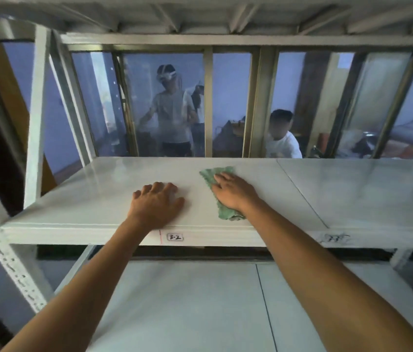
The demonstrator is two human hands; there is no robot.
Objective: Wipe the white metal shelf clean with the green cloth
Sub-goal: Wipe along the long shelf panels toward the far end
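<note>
The white metal shelf [93, 199] runs across the middle of the view, with a seam between two panels to the right. The green cloth [213, 175] lies crumpled on it, a little right of centre. My right hand [233, 191] presses flat on the cloth with fingers extended, and cloth shows beyond the fingertips and near the wrist. My left hand [157, 203] rests palm down on the bare shelf to the left of the cloth, fingers spread, holding nothing.
A label reading 3-2 [175, 237] sits on the shelf's front edge. A lower shelf [187, 301] lies beneath my forearms, another deck overhead. White uprights [35, 123] stand at the left. Behind is a window [231, 105] with people visible through it.
</note>
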